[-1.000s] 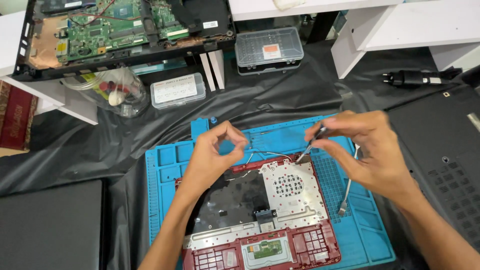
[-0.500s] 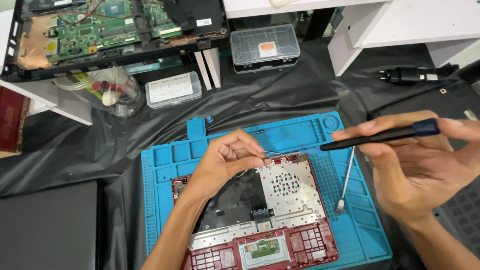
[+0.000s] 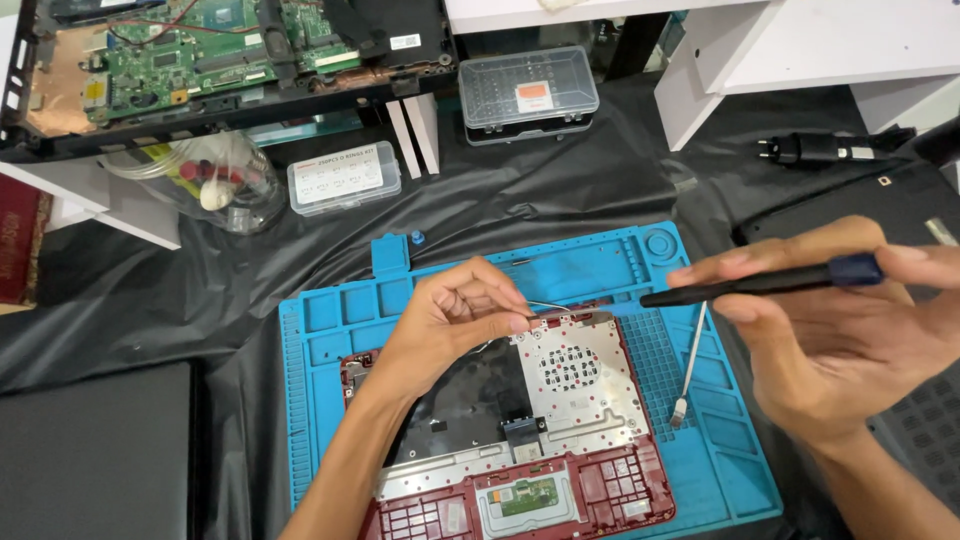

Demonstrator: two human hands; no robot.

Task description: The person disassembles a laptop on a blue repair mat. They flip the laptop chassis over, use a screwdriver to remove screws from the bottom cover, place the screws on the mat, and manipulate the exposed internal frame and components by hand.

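A red laptop shell, opened up with its metal plate showing, lies on a blue repair mat. My left hand rests on the shell's top edge and pinches a thin grey wire between its fingertips. My right hand hovers off to the right of the shell and holds a black tool with a blue collar level, its tip pointing left. A small white cable lies on the mat under that tool.
A bare circuit board in a black laptop base sits at the back left. Near it are a clear bag of small parts, two clear plastic cases and a black plug. Black laptop panels lie left and right.
My right hand pulled the black tool away from the shell, moving right and turning it level. My left hand stayed on the shell's top edge with the wire.
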